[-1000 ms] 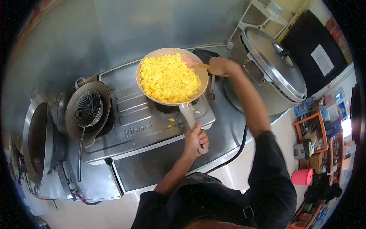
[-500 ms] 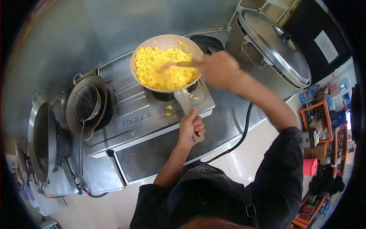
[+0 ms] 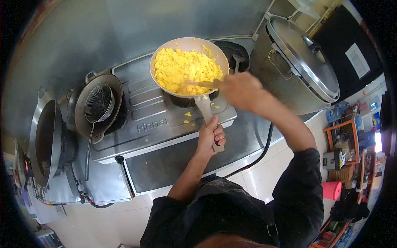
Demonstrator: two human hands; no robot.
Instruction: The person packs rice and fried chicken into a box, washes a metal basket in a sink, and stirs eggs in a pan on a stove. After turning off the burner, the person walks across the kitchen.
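Note:
My left hand (image 3: 211, 136) is wrapped round the light handle of a frying pan (image 3: 226, 58), which sits tilted over the right burner of the stove. Yellow scrambled eggs (image 3: 186, 68) fill much of the pan. A wooden spatula (image 3: 211, 84) is gripped in my right hand (image 3: 240, 91), slightly blurred, at the pan's right rim. The spatula's tip lies among the eggs near the front of the pan. A few bits of egg have dropped on the stove top (image 3: 149, 109) below the pan.
On the left burner, a wok (image 3: 111, 81) holds a wire strainer (image 3: 99, 103) with a long handle. A larger wok (image 3: 46, 140) leans farther left. To the right stands a big lidded metal pot (image 3: 269, 70). A slotted turner (image 3: 238, 60) rests behind the pan. A black hose (image 3: 264, 151) crosses the counter's front.
The spatula has shifted toward the front of the pan, and my right hand has moved slightly down. My left hand keeps its hold on the handle. The whole view has shifted a little.

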